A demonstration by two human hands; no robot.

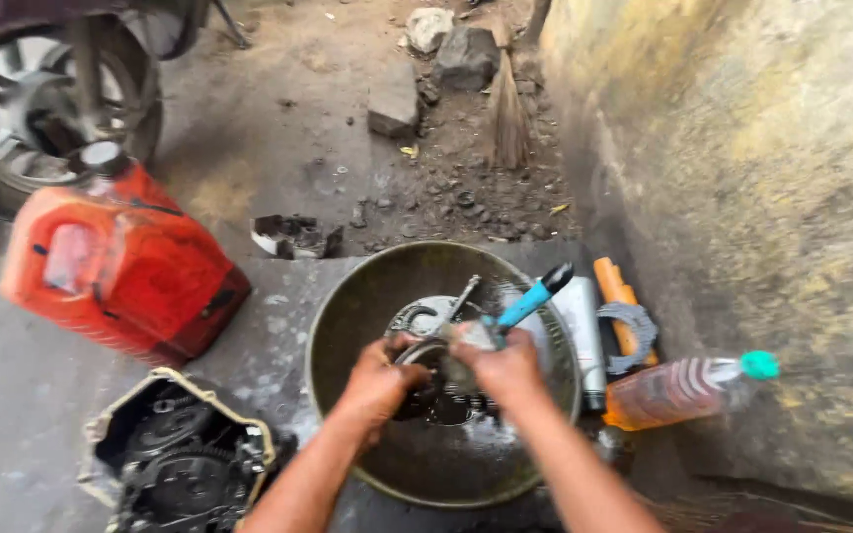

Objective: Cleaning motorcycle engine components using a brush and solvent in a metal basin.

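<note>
Hands meet over the round dark metal basin [348, 326]: left hand [379, 378] clutches a greasy metal engine part [426, 370], right hand [505, 367] grips a blue-handled brush [525, 306], handle slanting up-right, away from him.

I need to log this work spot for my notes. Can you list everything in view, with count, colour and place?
Metal basin: one, dull olive, centre, on the ground.
Metal parts: several, grey, inside basin.
Brush: one, blue handle, in right hand.
Jerrycan: one, red, left.
Engine casing: one, black gears, lower left.
Bottle: one, orange liquid, green cap, lying right.
Tube: one, grey, right of basin.
Wheel: one, top left.
Broom: one, brown, top.
Left hand: on a part in basin.
Right hand: gripping brush.
</note>
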